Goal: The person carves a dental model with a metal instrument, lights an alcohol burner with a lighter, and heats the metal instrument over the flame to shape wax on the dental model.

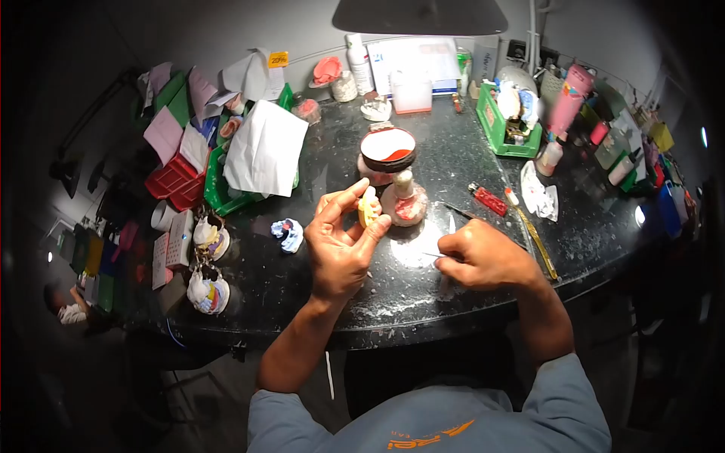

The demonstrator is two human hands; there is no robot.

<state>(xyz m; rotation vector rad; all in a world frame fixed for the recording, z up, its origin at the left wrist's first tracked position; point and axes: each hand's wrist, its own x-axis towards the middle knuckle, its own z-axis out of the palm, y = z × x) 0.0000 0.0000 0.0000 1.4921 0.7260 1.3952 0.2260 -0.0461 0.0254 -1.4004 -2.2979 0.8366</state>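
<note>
Between the thumb and fingers of my left hand [341,240] is a small yellow dental model [368,208], held upright above the bench. My right hand [483,253] is closed around a thin metal carving tool [433,254], its tip pointing left; most of the handle is hidden in the fist. Just beyond the model stands a glass spirit lamp [408,207] with reddish contents and a pale cap. Behind it, a round dark-rimmed dish [388,145] holds something red. A slim dark-handled tool [458,211] lies near my right hand.
A red lighter [488,199], a yellow-handled brush [532,234] and crumpled white tissue [538,192] lie right. Left are a blue-white model [287,235] and two mounted models [208,293]. Green trays [492,124] stand at both sides. A lamp hood [420,16] hangs above.
</note>
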